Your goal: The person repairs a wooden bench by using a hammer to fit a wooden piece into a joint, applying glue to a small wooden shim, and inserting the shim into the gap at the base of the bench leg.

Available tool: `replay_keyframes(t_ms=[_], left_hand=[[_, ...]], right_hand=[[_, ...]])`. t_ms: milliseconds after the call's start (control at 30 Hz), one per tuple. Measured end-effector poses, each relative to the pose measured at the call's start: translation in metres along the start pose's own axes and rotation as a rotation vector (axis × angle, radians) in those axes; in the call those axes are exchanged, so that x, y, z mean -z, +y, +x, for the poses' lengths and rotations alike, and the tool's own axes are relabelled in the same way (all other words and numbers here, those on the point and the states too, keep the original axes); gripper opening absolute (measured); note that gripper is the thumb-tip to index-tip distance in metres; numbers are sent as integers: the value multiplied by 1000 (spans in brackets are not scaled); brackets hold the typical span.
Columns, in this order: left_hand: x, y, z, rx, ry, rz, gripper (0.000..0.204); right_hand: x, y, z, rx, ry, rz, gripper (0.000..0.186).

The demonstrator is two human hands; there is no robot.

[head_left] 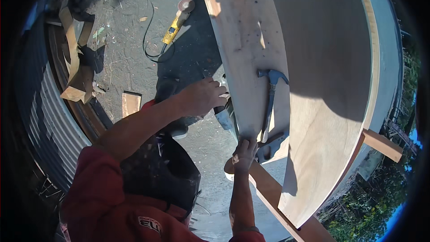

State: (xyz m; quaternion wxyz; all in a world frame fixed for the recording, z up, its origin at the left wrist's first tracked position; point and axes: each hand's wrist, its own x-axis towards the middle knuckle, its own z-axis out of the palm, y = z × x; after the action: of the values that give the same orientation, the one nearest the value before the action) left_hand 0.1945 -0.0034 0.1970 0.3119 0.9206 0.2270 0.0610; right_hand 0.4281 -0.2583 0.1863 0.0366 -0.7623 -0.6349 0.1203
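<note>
My left hand [204,97] is closed beside the near left edge of a curved wooden panel [246,31]. A dark, handle-like part shows below its fingers, but the thing itself is mostly hidden. At the panel's near end, my right hand [244,154] grips the edge with its fingers bent over the wood. A claw hammer [271,96] lies lengthwise on that panel, just beyond my right hand. Close by that hand rests a handsaw [270,147] with a blue-grey handle, its blade partly hidden.
A yellow angle grinder [174,28] with a trailing cord lies on the ground. Corrugated metal [49,112] and bent scrap [74,54] stand at left, near a small wood block [131,103]. A larger curved panel [329,139] rises at right above a wooden beam [268,186].
</note>
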Motion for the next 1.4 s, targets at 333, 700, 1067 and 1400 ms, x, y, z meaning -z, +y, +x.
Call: replay_keyframes(t_ms=[333, 700, 1067, 1400], left_hand=[[-310, -161, 6, -232, -286, 508, 13], [-394, -241, 43, -657, -606, 597, 28], [-160, 49, 93, -1380, 352, 309, 26], [-175, 41, 105, -1481, 554, 294, 21]], right_hand=[[-39, -35, 2, -396, 437, 41, 16], [-85, -22, -20, -326, 914, -231, 38], [-124, -16, -28, -252, 1100, -289, 35], [-142, -38, -49, -330, 1151, -120, 37]])
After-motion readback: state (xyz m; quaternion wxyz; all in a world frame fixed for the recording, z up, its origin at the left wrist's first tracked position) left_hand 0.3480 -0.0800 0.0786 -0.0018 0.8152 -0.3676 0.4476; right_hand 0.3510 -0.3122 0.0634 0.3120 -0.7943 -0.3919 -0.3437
